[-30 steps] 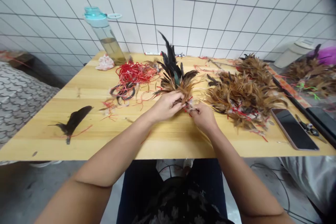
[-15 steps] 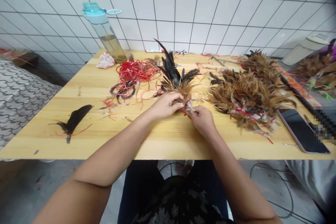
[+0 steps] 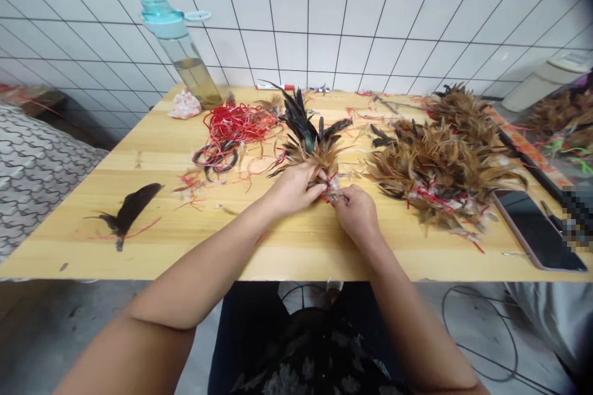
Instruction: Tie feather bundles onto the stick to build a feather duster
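A bundle of black and brown feathers (image 3: pixel 303 126) lies at the middle of the table, its dark tips pointing toward the wall. My left hand (image 3: pixel 299 188) is closed around the brown lower part of this bundle. At its near end, red string (image 3: pixel 330 184) shows around the pale quill ends. My right hand (image 3: pixel 356 210) pinches those quill ends with thumb and finger; exactly what sits between the fingertips is hidden. Left of the bundle lies a tangle of red string (image 3: pixel 241 126), with black-handled scissors or rings (image 3: pixel 215 160) partly under it.
Brown feather bundles (image 3: pixel 440 166) are heaped at the right, beside a phone (image 3: pixel 537 228). A water bottle (image 3: pixel 189 65) and a crumpled pink-white lump (image 3: pixel 185 105) stand back left. Dark feathers (image 3: pixel 130 210) lie at the left. A red marker (image 3: pixel 275 87) is by the wall.
Both hands stay at the feather bundle with only slight finger shifts. The bundle's longest black feather leans further left. The whole view has shifted slightly.
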`<state>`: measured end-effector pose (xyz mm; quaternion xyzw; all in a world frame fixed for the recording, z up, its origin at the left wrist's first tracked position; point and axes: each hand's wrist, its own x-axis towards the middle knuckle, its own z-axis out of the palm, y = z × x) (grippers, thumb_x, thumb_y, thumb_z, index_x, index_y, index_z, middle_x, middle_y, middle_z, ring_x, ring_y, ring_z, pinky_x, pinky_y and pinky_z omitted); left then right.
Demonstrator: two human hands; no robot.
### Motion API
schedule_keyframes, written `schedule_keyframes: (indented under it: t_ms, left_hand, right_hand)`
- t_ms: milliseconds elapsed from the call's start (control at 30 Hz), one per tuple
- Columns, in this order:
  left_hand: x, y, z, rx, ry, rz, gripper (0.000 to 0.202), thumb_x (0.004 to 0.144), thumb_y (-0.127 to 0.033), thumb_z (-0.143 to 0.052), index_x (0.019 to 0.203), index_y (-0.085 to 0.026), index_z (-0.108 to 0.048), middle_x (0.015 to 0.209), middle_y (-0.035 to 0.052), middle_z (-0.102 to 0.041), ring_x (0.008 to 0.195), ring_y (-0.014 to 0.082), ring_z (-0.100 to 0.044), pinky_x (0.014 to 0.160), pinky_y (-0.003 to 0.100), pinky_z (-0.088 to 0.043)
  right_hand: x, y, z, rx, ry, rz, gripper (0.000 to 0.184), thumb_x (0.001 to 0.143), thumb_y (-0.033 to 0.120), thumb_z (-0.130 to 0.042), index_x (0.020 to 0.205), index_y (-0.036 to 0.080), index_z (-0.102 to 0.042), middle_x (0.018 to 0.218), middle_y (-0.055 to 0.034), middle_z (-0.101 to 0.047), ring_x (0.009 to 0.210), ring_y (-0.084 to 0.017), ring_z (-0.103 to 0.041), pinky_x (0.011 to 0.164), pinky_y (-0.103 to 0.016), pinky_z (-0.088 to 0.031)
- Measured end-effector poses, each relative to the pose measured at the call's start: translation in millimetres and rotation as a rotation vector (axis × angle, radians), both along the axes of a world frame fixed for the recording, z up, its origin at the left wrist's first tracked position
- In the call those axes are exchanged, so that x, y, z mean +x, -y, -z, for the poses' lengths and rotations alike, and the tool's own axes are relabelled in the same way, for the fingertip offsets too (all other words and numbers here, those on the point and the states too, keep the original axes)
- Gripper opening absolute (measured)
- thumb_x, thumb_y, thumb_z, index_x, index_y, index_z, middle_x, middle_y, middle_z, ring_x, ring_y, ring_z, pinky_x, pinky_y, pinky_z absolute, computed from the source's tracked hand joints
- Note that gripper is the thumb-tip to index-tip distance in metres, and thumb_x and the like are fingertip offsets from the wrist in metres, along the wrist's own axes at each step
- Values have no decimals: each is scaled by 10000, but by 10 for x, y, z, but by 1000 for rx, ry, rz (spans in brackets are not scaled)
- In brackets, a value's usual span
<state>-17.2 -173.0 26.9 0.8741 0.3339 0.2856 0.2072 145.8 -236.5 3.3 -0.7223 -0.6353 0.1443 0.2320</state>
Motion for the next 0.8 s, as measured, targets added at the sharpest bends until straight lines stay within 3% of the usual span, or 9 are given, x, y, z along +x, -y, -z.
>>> schedule_keyframes:
  t_ms: [233, 533, 800]
  left_hand:
    - [36, 42, 51, -22, 40, 66, 137, 874, -207, -562, 907, -206, -695, 968, 45, -642, 924, 171, -608, 859, 294, -460]
    - [87, 93, 64, -99, 117, 73, 90, 850, -183, -609, 853, -178, -699, 823, 24, -616, 816, 143, -594, 781, 265, -462]
    - [99, 80, 106, 11, 59, 57, 101, 853, -155, -601, 847, -173, -700, 793, 27, -630, 801, 150, -581, 764, 278, -441]
  right_hand:
    - [-37, 29, -26, -27, 75, 5, 201, 857, 178, -515, 804, 163, -708, 826, -86, -637, 758, -199, -573, 659, -289, -362]
    - [-68, 57, -51, -56, 125, 13, 245, 900, 232, -491, 853, 159, -720, 894, -105, -661, 787, -207, -601, 663, -291, -365]
    - [-64, 52, -8, -38, 76, -28, 171, 857, 286, -601, 831, 154, -706, 854, -88, -651, 775, -194, -587, 672, -279, -370]
